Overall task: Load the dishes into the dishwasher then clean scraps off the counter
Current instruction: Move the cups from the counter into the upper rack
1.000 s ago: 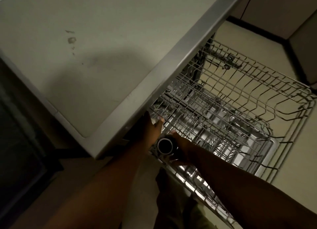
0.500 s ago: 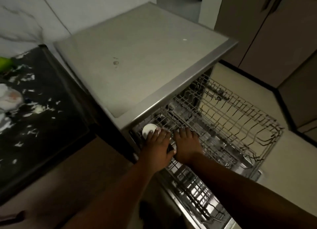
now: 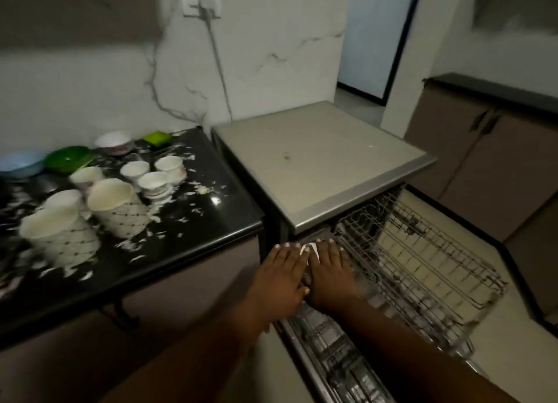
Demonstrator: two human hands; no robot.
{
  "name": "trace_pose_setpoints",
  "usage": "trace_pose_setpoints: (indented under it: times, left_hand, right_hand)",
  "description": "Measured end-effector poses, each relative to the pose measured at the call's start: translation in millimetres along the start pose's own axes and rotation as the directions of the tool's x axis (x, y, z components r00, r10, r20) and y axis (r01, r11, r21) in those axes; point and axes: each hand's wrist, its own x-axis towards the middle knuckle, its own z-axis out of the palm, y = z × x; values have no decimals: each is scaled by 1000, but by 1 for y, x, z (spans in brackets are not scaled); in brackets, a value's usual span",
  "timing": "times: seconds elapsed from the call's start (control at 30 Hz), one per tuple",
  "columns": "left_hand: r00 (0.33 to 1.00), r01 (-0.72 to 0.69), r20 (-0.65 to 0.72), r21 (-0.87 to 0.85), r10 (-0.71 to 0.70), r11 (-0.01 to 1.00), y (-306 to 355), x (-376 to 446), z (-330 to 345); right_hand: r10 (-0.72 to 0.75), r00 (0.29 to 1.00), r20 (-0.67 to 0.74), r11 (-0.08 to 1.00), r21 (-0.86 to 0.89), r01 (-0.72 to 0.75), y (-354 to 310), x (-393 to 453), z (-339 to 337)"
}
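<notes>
Left hand (image 3: 282, 277) and right hand (image 3: 327, 274) lie flat, side by side on the rack (image 3: 422, 260), probably seating a cup (image 3: 311, 249). Fingers straight, gripping nothing. Dirty cups (image 3: 116, 206) wait at 9 o'clock.

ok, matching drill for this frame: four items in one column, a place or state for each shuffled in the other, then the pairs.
Items
1. blue bowl
2. green bowl
3. upper rack
4. hands: left hand, right hand

Place or state
A. pulled out of the dishwasher
B. far left of the black counter
C. flat, side by side at the rack's near corner
D. between the blue bowl and a white bowl

Pairs: 1-B, 2-D, 3-A, 4-C
</notes>
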Motion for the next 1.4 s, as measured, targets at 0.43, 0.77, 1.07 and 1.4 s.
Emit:
trace_pose_setpoints:
  times: [0.43, 0.77, 1.07, 1.4]
  left_hand:
    - [769, 567, -281, -117, -574, 816, -150, -196, -58]
    - [228, 533, -180, -799, -957, 278, -247, -210, -66]
    - [120, 396, -120, -905, -986, 158, -296, -160, -46]
    - [78, 363, -225, -901, -971, 238, -299, -146, -55]
  right_hand:
    - [-326, 925, -196, 934, 88, 347, -225, 12, -80]
    - [-195, 961, -196, 738, 616, 275, -296, 101, -92]
    - [-252, 956, -150, 401, 883, 244, -317, 183, -68]
    - [-198, 957, -211, 192, 949, 249, -317, 180, -78]
